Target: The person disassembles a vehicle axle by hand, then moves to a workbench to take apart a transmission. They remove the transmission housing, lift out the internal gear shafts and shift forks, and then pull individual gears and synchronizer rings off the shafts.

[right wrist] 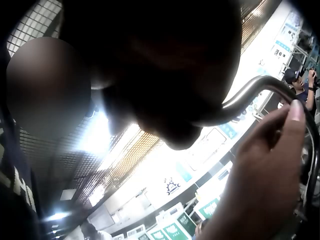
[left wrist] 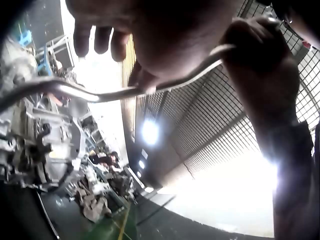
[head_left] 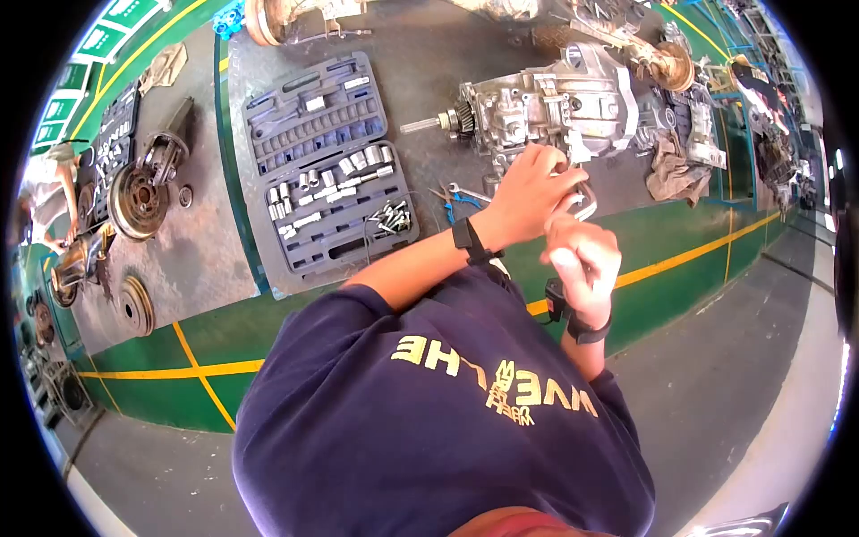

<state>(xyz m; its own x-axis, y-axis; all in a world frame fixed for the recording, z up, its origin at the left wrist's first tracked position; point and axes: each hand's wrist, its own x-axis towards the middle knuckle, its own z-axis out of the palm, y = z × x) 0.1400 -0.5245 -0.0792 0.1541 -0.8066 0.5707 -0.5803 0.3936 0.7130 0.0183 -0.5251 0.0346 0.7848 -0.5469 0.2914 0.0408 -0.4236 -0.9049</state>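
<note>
A bent, shiny metal rod [left wrist: 112,94] runs between my two hands, with several smooth curves along it. My left hand [head_left: 530,195] is beside the gearbox [head_left: 550,107], its thumb on the middle of the rod [right wrist: 260,82]. Closer to my body, my right hand [head_left: 583,259] has its fingers curled round one end of the rod. That end is covered by the right hand, dark in the right wrist view. In the head view only a short silver curve of the rod [head_left: 587,204] shows between the hands.
An open socket set case [head_left: 295,242] lies left of the gearbox on the metal bench. Blue-handled pliers [head_left: 450,213] and a wrench [head_left: 470,192] lie near the left forearm. A brown rag [head_left: 676,170] is at right. Another bench [head_left: 206,259] with brake parts stands far left.
</note>
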